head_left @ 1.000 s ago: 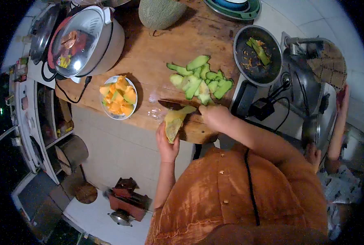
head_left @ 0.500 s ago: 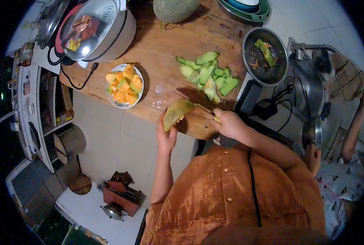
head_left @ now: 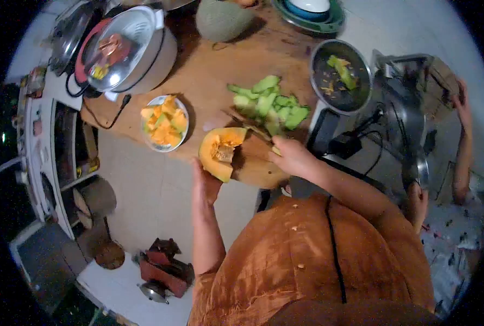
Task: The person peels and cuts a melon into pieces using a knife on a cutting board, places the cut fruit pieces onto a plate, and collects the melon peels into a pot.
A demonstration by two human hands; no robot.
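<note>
My left hand (head_left: 205, 182) grips a cut piece of melon (head_left: 210, 162) from below and the left, at the table's front edge. Orange flesh and a seed-filled hollow face up. In my right hand (head_left: 295, 156) is a knife (head_left: 255, 129), its blade pointing left and away from me, close to the melon's right side. Green peels (head_left: 291, 117) lie in a heap just beyond the blade. To the left, a white bowl (head_left: 169, 149) holds orange melon chunks (head_left: 164, 122).
A whole netted melon (head_left: 224, 22) sits at the back. A lidded pot (head_left: 157, 62) stands back left, with a power cord. At right are a metal bowl (head_left: 314, 65) with scraps, a black adapter (head_left: 347, 145) and a sink. Another person's hand (head_left: 460, 100) holds a brown cloth (head_left: 438, 88).
My left hand has moved left and turned the melon, so its orange inside now faces up instead of its rind. My right hand, still on the knife, has shifted slightly left and away.
</note>
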